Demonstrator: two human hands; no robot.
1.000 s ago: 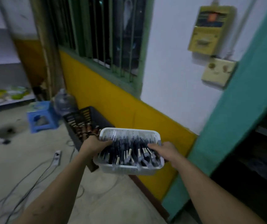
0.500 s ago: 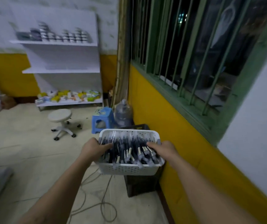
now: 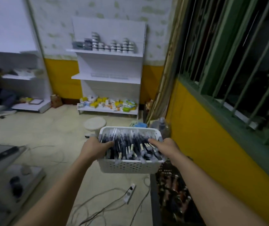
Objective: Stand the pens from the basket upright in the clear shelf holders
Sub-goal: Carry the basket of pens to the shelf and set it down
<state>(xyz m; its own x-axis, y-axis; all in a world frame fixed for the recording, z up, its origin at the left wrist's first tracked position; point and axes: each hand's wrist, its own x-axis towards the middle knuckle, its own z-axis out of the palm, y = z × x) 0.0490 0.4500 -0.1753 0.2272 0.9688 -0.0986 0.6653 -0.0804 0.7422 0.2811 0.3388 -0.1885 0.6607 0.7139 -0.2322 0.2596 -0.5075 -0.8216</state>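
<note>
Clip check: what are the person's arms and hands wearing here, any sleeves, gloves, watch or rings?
Nothing worn shows. The left hand and right hand are ungloved, with no rings, watch or wristband visible. The left forearm and right forearm are bare down to the frame's lower edge; no sleeve appears.

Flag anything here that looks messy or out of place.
Loose cables and a power strip sprawl across the floor ahead, a likely trip hazard. Small boxes lie jumbled on the bottom shelf of the white shelf unit. The pens lie heaped in the basket.
</note>
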